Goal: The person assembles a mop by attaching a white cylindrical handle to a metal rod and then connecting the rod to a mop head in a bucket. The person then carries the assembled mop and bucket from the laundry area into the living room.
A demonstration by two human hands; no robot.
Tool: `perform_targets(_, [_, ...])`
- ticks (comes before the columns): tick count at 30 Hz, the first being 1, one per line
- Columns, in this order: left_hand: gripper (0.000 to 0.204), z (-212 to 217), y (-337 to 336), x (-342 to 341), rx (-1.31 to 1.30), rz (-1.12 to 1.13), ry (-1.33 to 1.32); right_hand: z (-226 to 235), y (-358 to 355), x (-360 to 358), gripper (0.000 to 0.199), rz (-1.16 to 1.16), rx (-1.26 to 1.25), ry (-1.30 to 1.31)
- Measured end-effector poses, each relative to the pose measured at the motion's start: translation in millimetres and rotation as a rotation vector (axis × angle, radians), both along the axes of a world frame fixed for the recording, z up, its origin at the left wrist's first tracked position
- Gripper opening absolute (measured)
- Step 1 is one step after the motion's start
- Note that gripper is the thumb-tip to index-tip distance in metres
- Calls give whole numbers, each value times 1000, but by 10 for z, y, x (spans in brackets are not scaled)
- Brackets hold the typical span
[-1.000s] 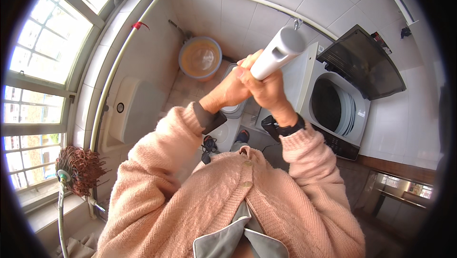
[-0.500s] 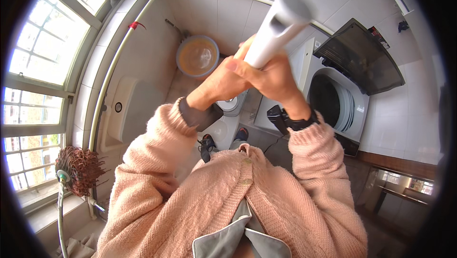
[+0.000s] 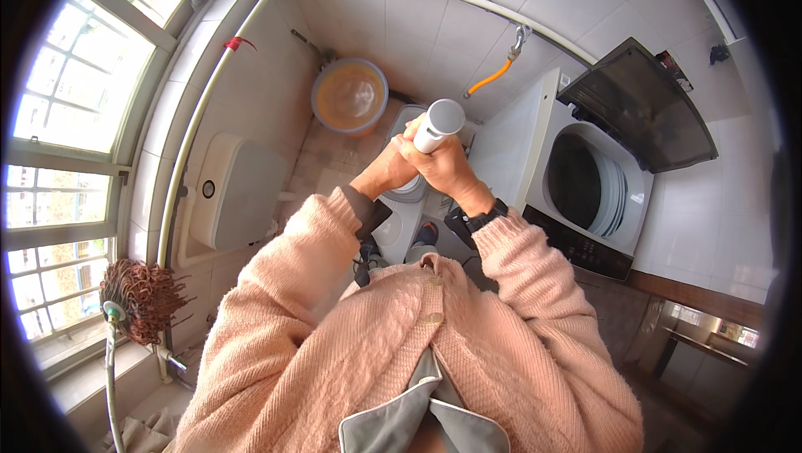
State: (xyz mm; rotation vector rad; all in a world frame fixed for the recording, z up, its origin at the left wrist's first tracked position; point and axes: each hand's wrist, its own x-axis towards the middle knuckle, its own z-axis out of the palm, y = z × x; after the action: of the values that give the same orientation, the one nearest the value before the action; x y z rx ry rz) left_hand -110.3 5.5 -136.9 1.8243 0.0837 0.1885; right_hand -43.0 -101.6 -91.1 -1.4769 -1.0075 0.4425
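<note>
Both hands clasp a thick white pole (image 3: 440, 123) with a rounded cap and a slot near its top, much like a mop handle. It points up toward me, and its lower part is hidden behind my hands. My left hand (image 3: 391, 167) is wrapped round it, and my right hand (image 3: 449, 170) closes round it just beside, the fingers overlapping. Beneath the hands shows part of a grey-white bucket-like thing (image 3: 407, 191), near my shoes (image 3: 424, 234).
An open top-loading washing machine (image 3: 545, 160) stands at the right, its dark lid (image 3: 643, 106) raised. Ahead are a round basin (image 3: 349, 95) and a tap with an orange hose (image 3: 491, 77). At the left are a white wall sink (image 3: 236, 194), a brown mop head (image 3: 142, 298) and a window (image 3: 79, 77).
The pole and both hands have come down and nearer to my body, the pole's cap shifting left and lower. The orange hose and tap now show. Both hands keep hold.
</note>
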Motion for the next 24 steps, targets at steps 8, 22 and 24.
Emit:
perform_targets(8, [50, 56, 33, 3, 33, 57, -71, 366, 9, 108, 17, 156, -61, -23])
perform_targets(22, [57, 1797, -8, -79, -45, -20, -266, 1623, 47, 166, 16, 131, 245, -315])
perform_targets(24, [51, 1603, -5, -59, -92, -15, -226, 1423, 18, 164, 13, 109, 165, -203])
